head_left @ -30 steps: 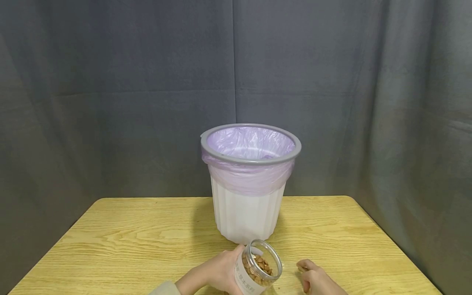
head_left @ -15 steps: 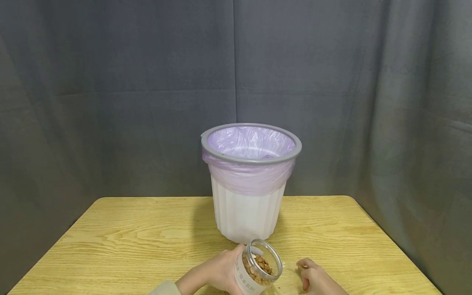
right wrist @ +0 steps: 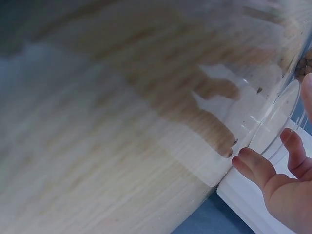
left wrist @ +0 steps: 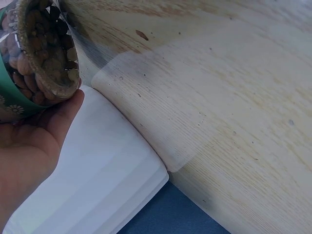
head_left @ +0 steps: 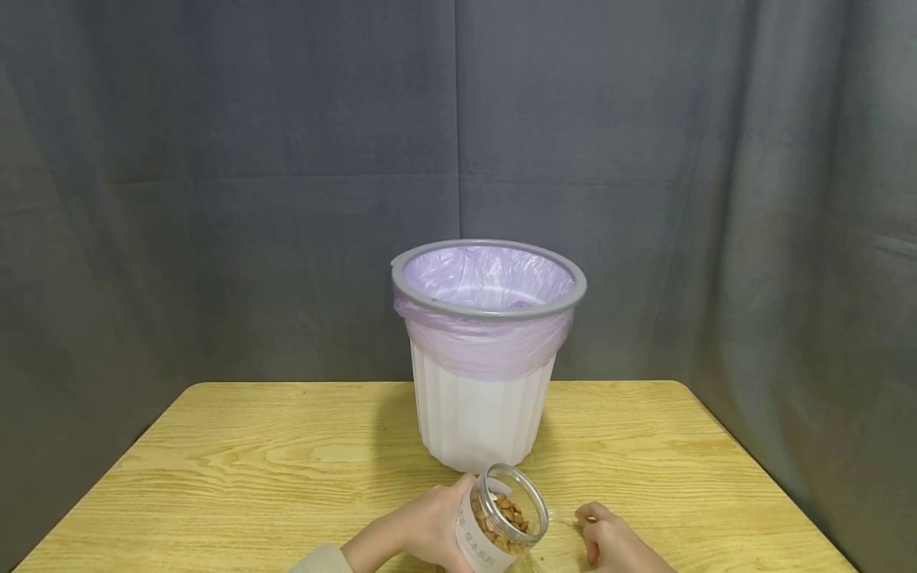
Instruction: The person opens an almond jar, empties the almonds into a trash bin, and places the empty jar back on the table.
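My left hand (head_left: 437, 529) grips a clear jar (head_left: 494, 529) that leans to the right, its wide mouth uncovered. Brown, almond-like nuts (head_left: 509, 513) lie inside it. In the left wrist view the jar's base faces the camera, and a green label (left wrist: 17, 92) with small daisies wraps the side. Low over the table right of the jar, my right hand (head_left: 616, 543) has its fingers bent. The right wrist view shows a round clear plastic lid (right wrist: 278, 119) between the thumb and fingers of this hand, its edge at the fingertips.
Behind the jar stands a white ribbed bin (head_left: 476, 414) with a grey rim and a purple liner bag (head_left: 487, 350) folded over it. The wood-grain table (head_left: 251, 477) has rounded far corners. Grey curtains (head_left: 286, 199) close off the back and sides.
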Motion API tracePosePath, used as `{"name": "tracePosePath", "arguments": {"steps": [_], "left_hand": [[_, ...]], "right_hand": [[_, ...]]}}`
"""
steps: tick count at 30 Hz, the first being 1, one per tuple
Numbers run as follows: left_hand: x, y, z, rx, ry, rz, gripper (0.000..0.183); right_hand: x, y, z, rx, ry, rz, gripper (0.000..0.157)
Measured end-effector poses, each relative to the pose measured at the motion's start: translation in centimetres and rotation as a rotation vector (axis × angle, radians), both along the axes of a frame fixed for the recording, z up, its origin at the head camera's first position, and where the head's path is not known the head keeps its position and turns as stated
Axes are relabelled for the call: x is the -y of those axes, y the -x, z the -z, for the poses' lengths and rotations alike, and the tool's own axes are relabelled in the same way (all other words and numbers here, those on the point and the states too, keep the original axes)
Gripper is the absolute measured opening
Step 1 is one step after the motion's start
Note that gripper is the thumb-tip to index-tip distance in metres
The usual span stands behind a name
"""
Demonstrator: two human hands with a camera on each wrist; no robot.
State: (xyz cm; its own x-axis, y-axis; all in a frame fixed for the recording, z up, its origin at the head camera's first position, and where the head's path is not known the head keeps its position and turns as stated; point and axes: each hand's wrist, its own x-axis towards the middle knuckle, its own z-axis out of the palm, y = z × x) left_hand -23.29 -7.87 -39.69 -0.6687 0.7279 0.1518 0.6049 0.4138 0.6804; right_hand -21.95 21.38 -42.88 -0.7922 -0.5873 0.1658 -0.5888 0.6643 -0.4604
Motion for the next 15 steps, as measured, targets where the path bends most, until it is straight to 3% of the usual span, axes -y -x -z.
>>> {"name": "tracePosePath", "arguments": {"steps": [9, 15], "left_hand": [[0.12, 0.03, -0.02, 0.065, -0.031, 0.023, 0.079], [0.11, 0.08, 0.03, 0.061, -0.041, 0.027, 0.078]], "right_hand": [[-0.02, 0.0, 0.07, -0.008, -0.017, -0.003, 0.031], [0.06, -0.06, 0.11, -0.003, -0.035, 0.008, 0.031]]}}
